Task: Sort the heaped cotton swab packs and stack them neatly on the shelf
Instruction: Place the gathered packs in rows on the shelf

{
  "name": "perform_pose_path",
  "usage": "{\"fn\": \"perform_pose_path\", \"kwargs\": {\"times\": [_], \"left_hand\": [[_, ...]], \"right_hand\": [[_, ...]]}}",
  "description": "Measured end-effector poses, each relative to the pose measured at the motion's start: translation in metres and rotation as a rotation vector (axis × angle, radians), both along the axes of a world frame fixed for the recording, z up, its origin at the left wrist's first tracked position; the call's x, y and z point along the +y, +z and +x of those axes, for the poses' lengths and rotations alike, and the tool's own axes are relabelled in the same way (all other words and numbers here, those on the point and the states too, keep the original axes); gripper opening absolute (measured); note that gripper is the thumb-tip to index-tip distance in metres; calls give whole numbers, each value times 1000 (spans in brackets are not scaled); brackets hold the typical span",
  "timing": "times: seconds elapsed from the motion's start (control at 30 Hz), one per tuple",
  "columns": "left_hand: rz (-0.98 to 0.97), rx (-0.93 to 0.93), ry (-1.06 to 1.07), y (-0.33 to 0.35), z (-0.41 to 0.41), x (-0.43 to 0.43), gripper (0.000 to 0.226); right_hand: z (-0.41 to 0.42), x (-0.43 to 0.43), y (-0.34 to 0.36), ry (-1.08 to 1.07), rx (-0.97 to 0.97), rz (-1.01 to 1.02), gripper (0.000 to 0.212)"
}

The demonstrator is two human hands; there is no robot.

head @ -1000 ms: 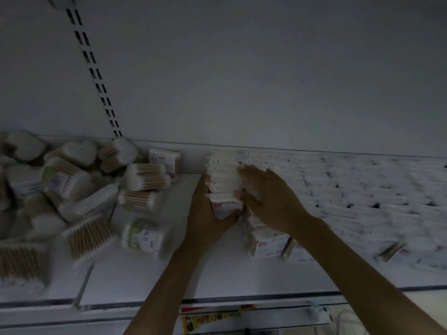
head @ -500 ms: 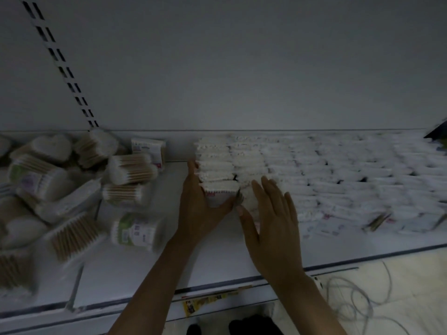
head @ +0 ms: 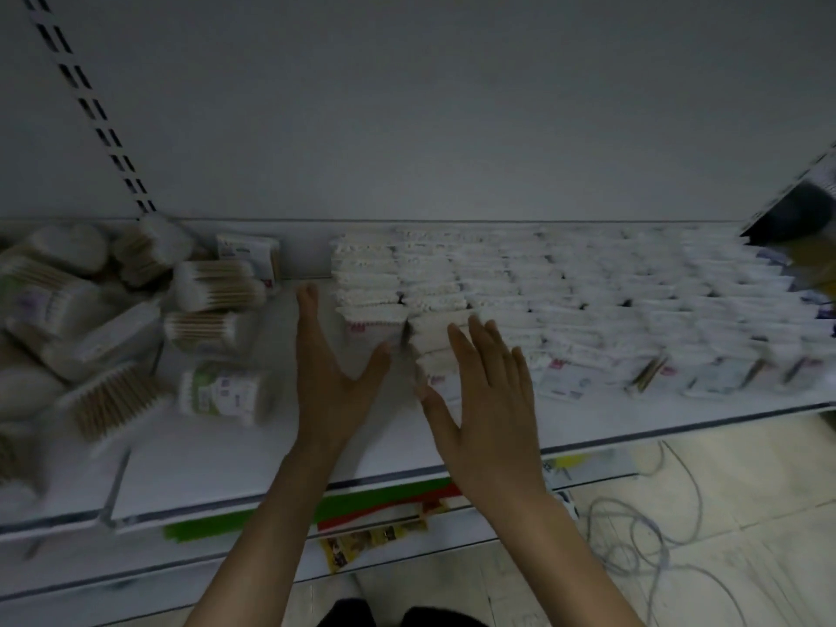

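Note:
Neat rows of white cotton swab packs cover the shelf from the middle to the right. A loose heap of swab packs lies at the left. My left hand is spread flat beside the leftmost row, with its thumb near the front pack. My right hand is flat with straight fingers, its fingertips over the front packs of the second row. Neither hand holds a pack.
A round green-labelled swab tub lies on its side left of my left hand. White cables trail on the floor at the lower right. The slotted shelf upright runs up the back wall.
My left hand has let go of the front pack of the leftmost row and opened flat. My right hand came off the stacks and drew back toward me, fingers straight.

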State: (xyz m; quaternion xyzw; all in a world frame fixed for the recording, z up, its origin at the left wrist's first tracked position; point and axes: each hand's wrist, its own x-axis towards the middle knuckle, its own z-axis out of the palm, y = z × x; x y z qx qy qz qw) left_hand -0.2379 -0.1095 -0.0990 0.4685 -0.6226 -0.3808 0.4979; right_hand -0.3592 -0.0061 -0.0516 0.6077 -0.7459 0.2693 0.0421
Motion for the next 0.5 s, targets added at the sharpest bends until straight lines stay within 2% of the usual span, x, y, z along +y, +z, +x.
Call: {"fn": "perform_pose_path", "kwargs": {"times": [0.1, 0.23, 0.33, 0.5], "left_hand": [[-78, -66, -30, 11, 2, 36, 89], [-188, -325, -38, 18, 20, 71, 86], [-195, -485, 50, 18, 44, 92, 86], [-138, -616, 242, 21, 99, 133, 85]], "right_hand": [[-4, 8, 5, 55, -24, 10, 62], [0, 22, 8, 132, -93, -35, 58], [12, 33, 2, 230, -132, -59, 52], [50, 33, -14, 423, -194, -11, 46]]}}
